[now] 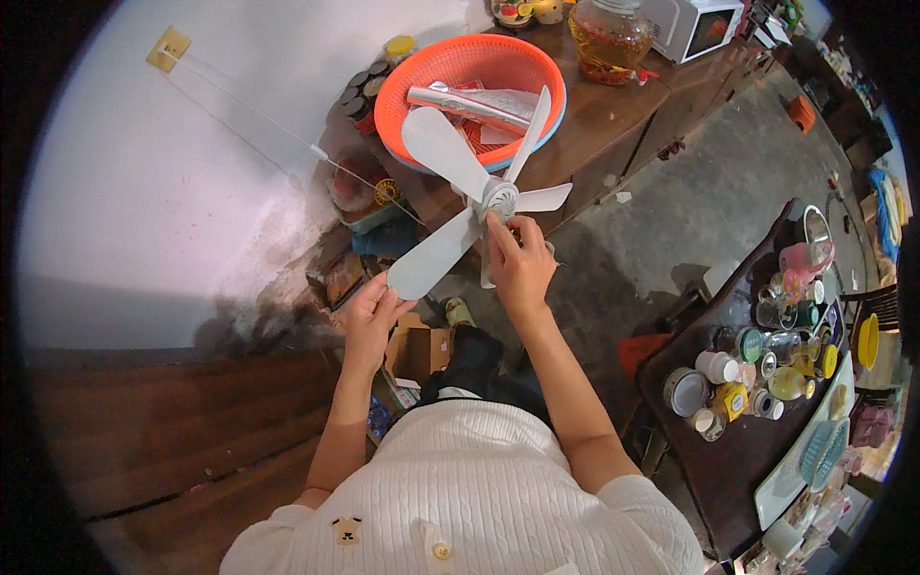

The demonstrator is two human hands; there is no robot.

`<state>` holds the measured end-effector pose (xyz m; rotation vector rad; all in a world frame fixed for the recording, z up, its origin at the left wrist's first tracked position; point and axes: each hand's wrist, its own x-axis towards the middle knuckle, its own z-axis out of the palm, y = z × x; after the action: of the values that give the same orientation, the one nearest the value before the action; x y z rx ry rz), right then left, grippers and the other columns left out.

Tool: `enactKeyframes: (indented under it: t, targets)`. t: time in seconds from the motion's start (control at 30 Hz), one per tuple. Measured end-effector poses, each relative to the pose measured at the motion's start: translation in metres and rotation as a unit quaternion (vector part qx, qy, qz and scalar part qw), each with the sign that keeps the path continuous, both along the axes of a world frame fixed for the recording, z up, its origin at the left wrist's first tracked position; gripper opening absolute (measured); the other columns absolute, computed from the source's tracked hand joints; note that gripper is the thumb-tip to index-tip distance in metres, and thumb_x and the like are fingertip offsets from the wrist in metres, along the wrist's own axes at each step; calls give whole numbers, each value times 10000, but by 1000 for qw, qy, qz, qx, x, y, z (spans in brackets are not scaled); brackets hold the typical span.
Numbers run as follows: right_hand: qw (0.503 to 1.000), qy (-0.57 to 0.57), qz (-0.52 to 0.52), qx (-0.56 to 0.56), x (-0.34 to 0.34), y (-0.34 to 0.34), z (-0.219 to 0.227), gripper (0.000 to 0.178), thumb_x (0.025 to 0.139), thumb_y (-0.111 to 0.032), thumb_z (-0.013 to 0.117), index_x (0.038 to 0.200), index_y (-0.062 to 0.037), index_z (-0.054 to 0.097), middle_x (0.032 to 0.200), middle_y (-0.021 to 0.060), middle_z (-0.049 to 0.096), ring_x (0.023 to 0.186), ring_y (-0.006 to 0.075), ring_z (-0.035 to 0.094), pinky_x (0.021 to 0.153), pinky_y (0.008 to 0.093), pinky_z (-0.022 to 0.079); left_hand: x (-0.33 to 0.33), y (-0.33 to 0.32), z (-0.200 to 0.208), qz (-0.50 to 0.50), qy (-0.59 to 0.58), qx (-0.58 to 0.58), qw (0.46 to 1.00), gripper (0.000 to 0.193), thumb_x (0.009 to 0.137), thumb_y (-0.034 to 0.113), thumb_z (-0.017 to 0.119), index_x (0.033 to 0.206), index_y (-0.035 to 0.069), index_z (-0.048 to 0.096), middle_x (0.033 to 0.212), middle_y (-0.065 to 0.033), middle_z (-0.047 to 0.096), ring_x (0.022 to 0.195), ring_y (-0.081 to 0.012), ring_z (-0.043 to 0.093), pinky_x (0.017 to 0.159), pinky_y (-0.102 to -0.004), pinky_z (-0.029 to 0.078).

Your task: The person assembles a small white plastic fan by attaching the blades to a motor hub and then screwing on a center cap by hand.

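Observation:
A pale grey-white fan (446, 144) with several long blades is held up in front of me, its round ribbed hub facing my way. My left hand (367, 314) pinches the tip of the lower-left blade between thumb and fingers. With bent fingers, my right hand (522, 264) grips at the lower side of the hub, and it partly covers a blade behind it. Beyond the fan, an orange plastic basket (391, 129) stands on a brown wooden cabinet and holds a long silvery roll (465, 103) and crumpled clear wrapping.
A glass jar of amber liquid (606, 43) and a white microwave (692, 29) share the cabinet top. Dark-lidded jars (359, 105) stand by the wall, where a white cord (254, 120) hangs from a socket. At right, a dark table (690, 460) bears several jars; a cardboard box (422, 350) sits below.

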<state>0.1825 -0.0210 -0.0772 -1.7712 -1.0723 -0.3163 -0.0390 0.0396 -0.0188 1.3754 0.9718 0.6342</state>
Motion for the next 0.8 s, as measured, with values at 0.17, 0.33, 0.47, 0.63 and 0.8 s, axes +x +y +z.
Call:
enactKeyframes:
  t: [0.17, 0.33, 0.47, 0.63, 0.8]
  targets:
    - [1000, 15, -6, -9, 4, -10, -35, 304, 793, -84, 770, 1087, -159, 755, 901, 49, 630, 802, 243, 660, 606, 372, 535, 0, 1, -1, -8, -2, -2, 1000, 383, 1058, 61, 472, 1428, -34, 508, 1347, -122, 622, 1202, -224, 637, 1038, -388, 529]
    - [997, 67, -12, 32, 4, -13, -27, 243, 820, -87, 767, 1053, -156, 755, 896, 38, 635, 770, 232, 658, 613, 358, 534, -3, 1, -7, 0, 2, 7, 1000, 380, 1057, 54, 470, 1426, -27, 510, 1338, -118, 625, 1202, -220, 635, 1034, -385, 531]
    - [994, 64, -5, 90, 10, 2, 9, 234, 820, -94, 772, 1047, -150, 750, 903, 36, 633, 788, 227, 659, 623, 350, 532, -1, 2, -3, 3, -3, -9, 1000, 377, 1056, 49, 470, 1421, -38, 508, 1342, -124, 619, 1200, -223, 633, 1037, -388, 531]
    - [998, 34, -3, 53, 7, 15, 11, 241, 830, -82, 754, 1061, -151, 735, 927, 39, 627, 824, 234, 658, 612, 360, 533, 2, -1, 4, 7, -5, -8, 1000, 378, 1053, 50, 473, 1416, -51, 504, 1353, -135, 610, 1198, -229, 635, 1042, -395, 529]
    - [999, 44, -9, 22, 4, 3, -7, 199, 830, -92, 755, 1020, -142, 723, 897, 43, 617, 796, 241, 653, 597, 364, 531, -2, 2, -5, 4, -10, -12, 1000, 383, 1055, 66, 479, 1421, -46, 503, 1346, -129, 617, 1200, -226, 635, 1038, -389, 530]
